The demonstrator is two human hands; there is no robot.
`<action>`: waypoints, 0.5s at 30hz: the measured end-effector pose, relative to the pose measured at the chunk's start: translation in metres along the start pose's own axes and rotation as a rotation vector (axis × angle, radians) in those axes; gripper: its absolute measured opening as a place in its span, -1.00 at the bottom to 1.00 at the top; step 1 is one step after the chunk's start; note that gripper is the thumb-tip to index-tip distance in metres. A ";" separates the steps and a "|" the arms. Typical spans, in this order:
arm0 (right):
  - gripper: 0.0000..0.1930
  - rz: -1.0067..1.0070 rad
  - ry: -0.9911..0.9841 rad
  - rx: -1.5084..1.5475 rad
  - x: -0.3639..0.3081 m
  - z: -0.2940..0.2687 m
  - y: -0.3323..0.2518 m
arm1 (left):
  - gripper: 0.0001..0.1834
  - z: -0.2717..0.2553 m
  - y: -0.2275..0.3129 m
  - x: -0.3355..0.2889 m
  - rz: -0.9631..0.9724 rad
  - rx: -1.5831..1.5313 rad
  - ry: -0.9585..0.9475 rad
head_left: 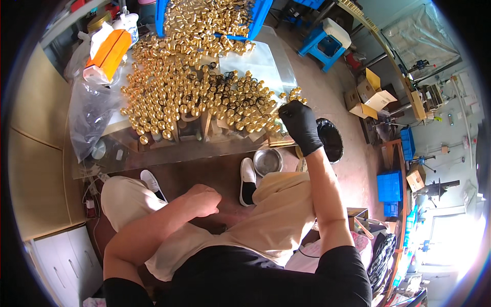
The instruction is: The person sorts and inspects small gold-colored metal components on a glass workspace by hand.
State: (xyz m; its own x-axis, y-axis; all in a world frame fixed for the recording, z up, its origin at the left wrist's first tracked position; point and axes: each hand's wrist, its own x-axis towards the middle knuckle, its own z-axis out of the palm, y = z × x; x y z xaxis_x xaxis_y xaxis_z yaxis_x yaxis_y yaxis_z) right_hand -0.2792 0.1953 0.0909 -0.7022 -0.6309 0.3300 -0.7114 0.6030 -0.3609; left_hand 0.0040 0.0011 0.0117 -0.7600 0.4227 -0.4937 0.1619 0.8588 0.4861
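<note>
A great many small round brass fittings (153,102) cover the glass-topped table (148,156). Thin black rings (225,81) lie among them toward the right of the heap. My right hand (299,123), in a black glove, is at the table's right edge beside a few brass fittings. Its fingers are curled in, and whatever they hold, if anything, is hidden. Bare and closed, my left hand (204,199) is held above my lap, away from the table. Its curled fingers hide anything inside them.
A blue crate (261,18) spills fittings at the back. An orange tissue box (108,55) and clear plastic bag (92,112) are at the left. Below the table's right side are a metal bowl (268,162) and a black-lined bin (331,140). A blue stool (325,43) stands beyond.
</note>
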 end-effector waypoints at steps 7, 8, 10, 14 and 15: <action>-0.79 0.023 -0.082 -0.122 -0.004 -0.003 0.008 | -0.67 0.002 -0.003 0.007 -0.001 0.028 -0.014; -0.76 0.033 -0.099 -0.115 -0.006 -0.005 0.009 | -0.67 0.002 -0.003 0.007 0.000 0.028 -0.011; -0.73 0.041 -0.118 -0.109 -0.008 -0.010 0.010 | -0.68 0.003 -0.003 0.007 -0.001 0.027 -0.008; -0.72 0.115 0.036 0.020 -0.009 -0.018 -0.002 | -0.67 0.004 -0.002 0.004 0.034 0.036 0.047; -0.75 0.122 0.013 0.116 -0.005 -0.016 -0.007 | -0.67 0.004 -0.002 0.004 0.036 0.037 0.049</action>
State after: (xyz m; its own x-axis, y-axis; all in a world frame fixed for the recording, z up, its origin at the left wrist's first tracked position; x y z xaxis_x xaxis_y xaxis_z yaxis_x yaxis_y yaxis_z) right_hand -0.2713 0.2018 0.1054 -0.7839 -0.5497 0.2887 -0.6135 0.6138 -0.4969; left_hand 0.0032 0.0026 0.0061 -0.7831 0.4392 -0.4402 0.2119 0.8540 0.4752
